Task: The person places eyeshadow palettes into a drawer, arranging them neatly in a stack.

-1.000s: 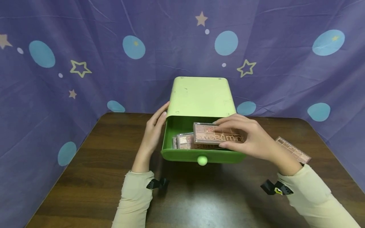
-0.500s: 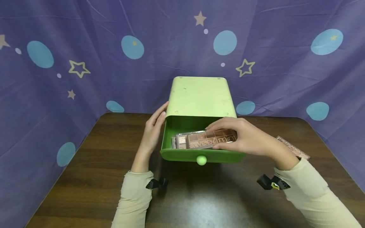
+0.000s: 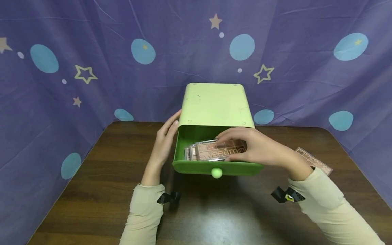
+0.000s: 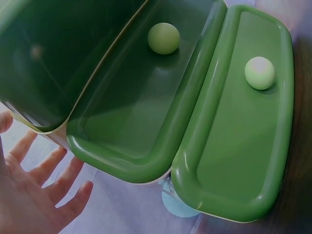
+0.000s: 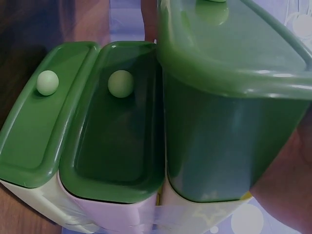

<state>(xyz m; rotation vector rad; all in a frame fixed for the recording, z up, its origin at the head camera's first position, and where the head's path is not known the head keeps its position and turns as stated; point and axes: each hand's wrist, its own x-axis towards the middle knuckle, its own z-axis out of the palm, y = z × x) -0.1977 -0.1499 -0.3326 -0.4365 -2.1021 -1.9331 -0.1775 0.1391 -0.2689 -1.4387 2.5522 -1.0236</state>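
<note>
Between thumb and fingers, my right hand [image 3: 260, 148] grips a clear-lidded eyeshadow palette [image 3: 206, 152] with pink and brown pans and lettering on its lid. It is down inside the pulled-out top drawer [image 3: 193, 167], just behind the drawer front and overlapping other palettes [image 3: 187, 154] at the left. My left hand [image 3: 163, 139] rests against the left side of the pale green cabinet [image 3: 217, 103]; in the left wrist view its fingers [image 4: 63, 180] are spread and fairly straight along the wall. The right wrist view shows only the edge of my right hand; the palette is hidden there.
Another palette [image 3: 313, 161] lies on the wooden table [image 3: 107, 190] at the right, partly behind my right forearm. Below the pulled-out drawer are a middle drawer [image 4: 131, 107] and a bottom drawer [image 4: 239, 122], both closed, with round knobs. A purple curtain [image 3: 183, 51] hangs behind.
My right hand has moved left and down, lowering the palette from above the drawer's rim into the drawer, over the other palettes. My left hand has stayed against the cabinet.
</note>
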